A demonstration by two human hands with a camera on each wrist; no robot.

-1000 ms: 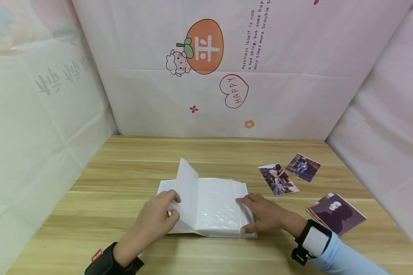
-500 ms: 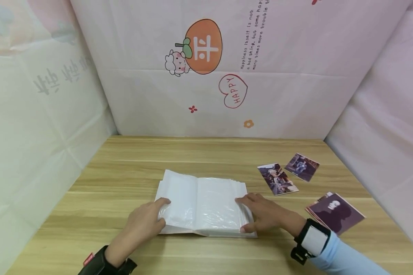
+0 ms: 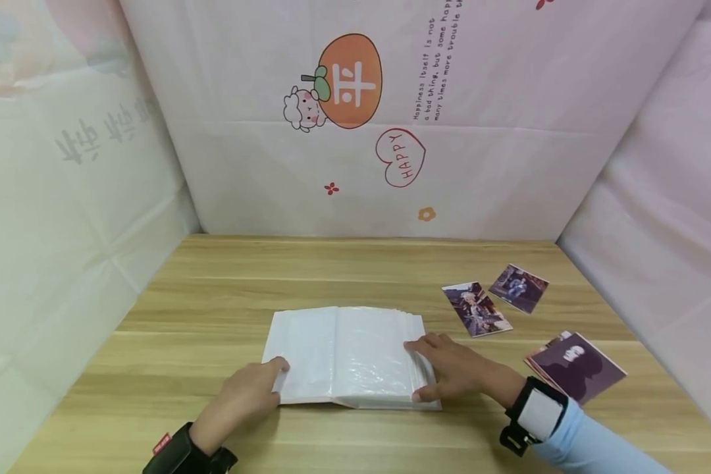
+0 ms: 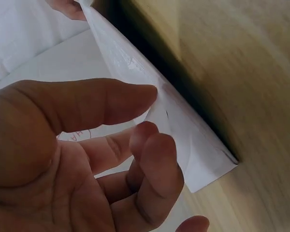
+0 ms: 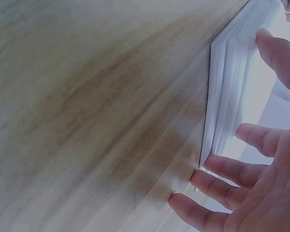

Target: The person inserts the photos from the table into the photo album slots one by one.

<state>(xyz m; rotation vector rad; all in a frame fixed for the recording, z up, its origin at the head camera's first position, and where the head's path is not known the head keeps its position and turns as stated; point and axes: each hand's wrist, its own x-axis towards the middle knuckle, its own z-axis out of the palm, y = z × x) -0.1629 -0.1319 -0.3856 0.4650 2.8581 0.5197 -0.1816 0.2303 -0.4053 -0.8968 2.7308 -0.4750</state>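
Note:
A white photo album (image 3: 367, 355) lies spread on the wooden table, its clear sleeve pages shining under the light. My left hand (image 3: 243, 395) is at the album's left edge, thumb near the left page (image 3: 305, 349). In the left wrist view, the fingers are loosely bent beside the white page edge (image 4: 203, 154); contact is hard to judge. On the opposite side, my right hand (image 3: 453, 365) rests against the page stack with thumb and index finger spread. The right wrist view shows straight fingers (image 5: 266, 140) touching the layered page edges (image 5: 232, 82).
Two loose photos (image 3: 476, 309) (image 3: 519, 288) lie right of the album toward the back. A small pile of photos (image 3: 577, 368) sits near my right wrist. Printed white sheets (image 3: 355, 178) stand around the table's back and sides.
The album page that stood raised beside my left hand has turned over to the left and now lies flat. My left hand has moved left and down. The right hand stays put.

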